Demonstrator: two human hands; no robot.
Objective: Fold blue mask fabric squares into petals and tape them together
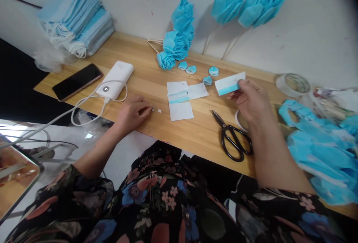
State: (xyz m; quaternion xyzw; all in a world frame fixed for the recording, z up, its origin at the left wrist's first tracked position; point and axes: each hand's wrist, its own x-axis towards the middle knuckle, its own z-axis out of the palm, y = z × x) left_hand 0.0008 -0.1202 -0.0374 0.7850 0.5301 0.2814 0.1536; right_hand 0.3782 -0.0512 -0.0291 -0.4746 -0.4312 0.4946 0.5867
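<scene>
My right hand [250, 99] pinches a folded piece of mask fabric [229, 84], white with a blue strip along its lower edge, above the table. My left hand [134, 113] rests near the table's front edge, its fingers closed together. A tiny white scrap shows at those fingertips; whether it is gripped I cannot make out. Another small white scrap [159, 110] lies beside it. Between my hands are several flat white and blue fabric pieces [181, 111]. Behind them sit small folded blue petals [191, 69]. Black-handled scissors [233, 138] lie below my right hand.
Blue fabric flowers on sticks [176, 43] lie at the back, and others [226, 6] lean on the wall. Left are a mask stack [81, 23], a phone [78, 81] and a cabled power bank [116, 79]. Right are a tape roll [292, 84] and blue fabric [321, 153].
</scene>
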